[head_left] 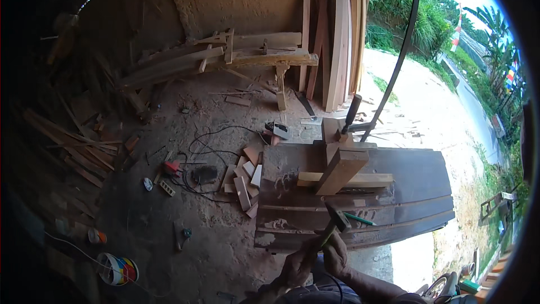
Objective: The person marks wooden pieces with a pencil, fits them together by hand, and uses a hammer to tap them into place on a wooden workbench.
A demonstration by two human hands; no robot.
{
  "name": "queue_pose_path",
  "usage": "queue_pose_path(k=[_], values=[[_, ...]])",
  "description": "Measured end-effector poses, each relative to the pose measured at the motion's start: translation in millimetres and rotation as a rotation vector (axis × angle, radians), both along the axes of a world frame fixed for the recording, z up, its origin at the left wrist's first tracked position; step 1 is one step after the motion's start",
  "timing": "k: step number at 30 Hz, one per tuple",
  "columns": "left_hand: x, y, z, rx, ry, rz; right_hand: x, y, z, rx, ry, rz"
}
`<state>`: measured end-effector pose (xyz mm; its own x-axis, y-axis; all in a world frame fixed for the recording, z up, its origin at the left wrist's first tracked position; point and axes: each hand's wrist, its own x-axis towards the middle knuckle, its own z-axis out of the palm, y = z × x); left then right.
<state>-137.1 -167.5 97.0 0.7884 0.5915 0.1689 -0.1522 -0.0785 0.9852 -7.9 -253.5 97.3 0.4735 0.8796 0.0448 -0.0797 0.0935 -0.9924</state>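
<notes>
Just in front of my body, both hands close around a hammer (pixel 338 220), its dark metal head up and its greenish handle slanting down between them. My left hand (pixel 298 263) wraps the lower handle. My right hand (pixel 336 254) is curled against the handle just below the head; its fingertips are partly hidden. Beyond the hammer head, a slim green stick (pixel 360 219) lies on the dark ridged bench top (pixel 419 163). A thick wooden beam (pixel 343 170) rests over a lighter wooden strip (pixel 368 180) there. At the bench's far edge stands a clamp (pixel 352 111) with a dark handle.
Wood offcuts (pixel 242 188) lie left of the bench, beside a power tool (pixel 277 129) and a black cable (pixel 219 130). A trestle bench (pixel 264 56) and upright planks (pixel 337 45) stand at the back wall. A paint bucket (pixel 118 270) is at lower left.
</notes>
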Motion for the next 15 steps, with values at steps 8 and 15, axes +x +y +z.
queue_pose_path(k=[8, 15], values=[[88.2, 13.7, -22.7, 0.359, 0.219, -0.002, 82.9, -65.0, 18.7, 0.109, 0.101, -0.484], [161.9, 125.7, -37.3, 0.968, 0.47, 0.335, 226.0, -97.4, 20.5, -0.002, 0.074, -0.88]])
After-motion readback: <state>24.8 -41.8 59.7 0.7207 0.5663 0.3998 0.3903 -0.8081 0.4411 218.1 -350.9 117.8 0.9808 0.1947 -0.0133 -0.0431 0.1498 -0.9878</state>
